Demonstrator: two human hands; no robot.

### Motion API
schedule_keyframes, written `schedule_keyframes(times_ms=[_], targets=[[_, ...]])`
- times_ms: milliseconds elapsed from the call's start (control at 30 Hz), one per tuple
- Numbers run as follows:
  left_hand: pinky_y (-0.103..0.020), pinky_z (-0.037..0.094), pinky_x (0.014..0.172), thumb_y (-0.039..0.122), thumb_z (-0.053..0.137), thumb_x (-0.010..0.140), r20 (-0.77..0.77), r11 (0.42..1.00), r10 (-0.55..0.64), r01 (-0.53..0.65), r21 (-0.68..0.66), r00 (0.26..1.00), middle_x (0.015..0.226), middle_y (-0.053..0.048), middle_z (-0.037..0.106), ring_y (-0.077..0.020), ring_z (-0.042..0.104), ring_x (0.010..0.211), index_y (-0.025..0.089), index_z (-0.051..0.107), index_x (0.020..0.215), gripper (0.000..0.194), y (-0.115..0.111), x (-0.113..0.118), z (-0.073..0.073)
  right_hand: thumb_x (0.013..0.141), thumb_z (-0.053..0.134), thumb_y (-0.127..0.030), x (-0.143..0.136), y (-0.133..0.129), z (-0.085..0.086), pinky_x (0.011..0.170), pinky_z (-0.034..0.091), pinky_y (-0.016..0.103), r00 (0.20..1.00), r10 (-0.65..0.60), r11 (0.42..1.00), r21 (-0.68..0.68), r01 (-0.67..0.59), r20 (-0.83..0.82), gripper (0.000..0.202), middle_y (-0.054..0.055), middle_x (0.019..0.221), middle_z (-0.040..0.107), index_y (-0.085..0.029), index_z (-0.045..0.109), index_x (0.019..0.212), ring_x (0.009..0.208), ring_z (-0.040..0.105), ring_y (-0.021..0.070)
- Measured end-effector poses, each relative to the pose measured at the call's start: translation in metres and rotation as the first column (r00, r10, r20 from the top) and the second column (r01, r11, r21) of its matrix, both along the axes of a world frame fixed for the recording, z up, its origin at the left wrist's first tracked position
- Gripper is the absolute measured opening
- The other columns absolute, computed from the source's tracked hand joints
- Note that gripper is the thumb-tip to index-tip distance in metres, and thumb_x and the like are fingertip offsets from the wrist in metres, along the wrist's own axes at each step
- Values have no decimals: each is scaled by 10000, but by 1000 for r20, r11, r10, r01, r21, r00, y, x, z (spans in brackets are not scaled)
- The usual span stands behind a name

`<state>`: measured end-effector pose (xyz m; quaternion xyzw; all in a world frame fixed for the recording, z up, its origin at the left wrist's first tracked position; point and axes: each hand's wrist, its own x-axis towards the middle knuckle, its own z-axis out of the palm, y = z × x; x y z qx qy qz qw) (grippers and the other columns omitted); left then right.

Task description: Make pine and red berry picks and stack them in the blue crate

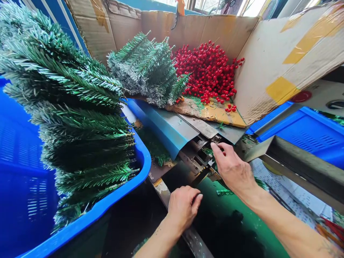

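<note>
My right hand reaches over a metal machine mechanism, fingers bent and drawn together at its small metal parts. Whatever sits between those fingertips, if anything, is too small or hidden to make out. Lower down, my left hand is curled closed above a metal bar, with nothing showing out of it. A bent blue metal cover and a grey plate lie just beyond the mechanism. A small green sprig lies below my right hand.
At left, a blue crate holds stacked frosted pine branches. A cardboard box behind the machine holds more pine branches and red berry stems. A metal trough and blue bins stand at right, near a red button.
</note>
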<state>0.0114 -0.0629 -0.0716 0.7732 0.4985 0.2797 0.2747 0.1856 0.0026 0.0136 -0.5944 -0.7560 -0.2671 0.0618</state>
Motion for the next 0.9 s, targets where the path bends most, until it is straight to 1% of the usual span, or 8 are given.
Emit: schedule_keyframes(times_ms=[133, 267, 333, 467, 667, 733, 833, 900], targets=[[-285, 436, 662, 288, 511, 902, 10, 1000, -2, 2, 5, 1000, 816, 10, 704, -171, 626, 741, 257, 672, 908, 163, -1, 0, -2, 977, 470, -210, 1, -4, -10, 664, 550, 293, 978, 104, 982, 175, -72, -179, 424, 144, 1311, 479, -129, 368, 1380, 998, 609, 223], [-284, 437, 662, 288, 515, 899, 15, 1000, 16, -16, 12, 1000, 831, 7, 711, -175, 632, 754, 263, 676, 915, 163, -3, -1, -3, 973, 498, -291, 3, -10, -12, 896, 512, 399, 960, 138, 973, 213, -86, -243, 558, 207, 1380, 414, -70, 281, 1437, 1198, 494, 313], [-284, 443, 664, 286, 518, 897, 19, 1000, 22, -23, 11, 1000, 827, 3, 711, -176, 632, 753, 259, 680, 911, 165, -4, -2, -2, 971, 501, -327, 6, -12, -16, 886, 508, 417, 970, 101, 981, 185, -60, -221, 580, 202, 1349, 461, -63, 285, 1441, 1169, 513, 327], [-288, 466, 680, 278, 516, 896, 40, 1000, 14, -14, 5, 999, 824, -6, 708, -179, 635, 760, 249, 686, 913, 173, -2, -3, -1, 996, 439, -322, 9, -10, -29, 736, 528, 358, 976, 70, 989, 144, -41, -206, 502, 163, 1164, 610, -51, 344, 1408, 951, 623, 272], [-315, 506, 763, 268, 569, 867, 152, 999, 44, -41, -25, 987, 900, -23, 718, -194, 651, 839, 228, 682, 979, 165, -7, -3, 1, 998, 440, -336, 16, -14, -36, 702, 507, 341, 978, 51, 982, 186, -14, -200, 477, 137, 1098, 646, -51, 394, 1378, 878, 639, 256], [-304, 514, 788, 257, 584, 857, 215, 999, 44, -39, -27, 976, 946, -33, 712, -186, 649, 867, 213, 665, 1036, 201, -11, -6, 8, 997, 436, -352, 20, -17, -37, 700, 511, 338, 971, 55, 980, 199, -8, -233, 478, 135, 1135, 634, -71, 400, 1381, 887, 641, 257], [-278, 526, 790, 237, 600, 842, 246, 1000, -8, 9, -4, 969, 1076, -45, 676, -163, 643, 867, 215, 614, 1151, 310, -13, -14, 27, 993, 440, -344, 15, -21, -32, 768, 518, 351, 960, 137, 975, 202, -88, -244, 507, 176, 1247, 569, -55, 367, 1402, 982, 620, 277], [-281, 526, 813, 234, 603, 838, 224, 999, -31, 25, 30, 974, 1136, -46, 649, -166, 637, 904, 230, 594, 1185, 347, -11, -22, 41, 976, 476, -323, 3, -24, -23, 848, 500, 422, 966, 136, 971, 224, -86, -218, 521, 212, 1278, 536, -35, 368, 1397, 1053, 585, 324]])
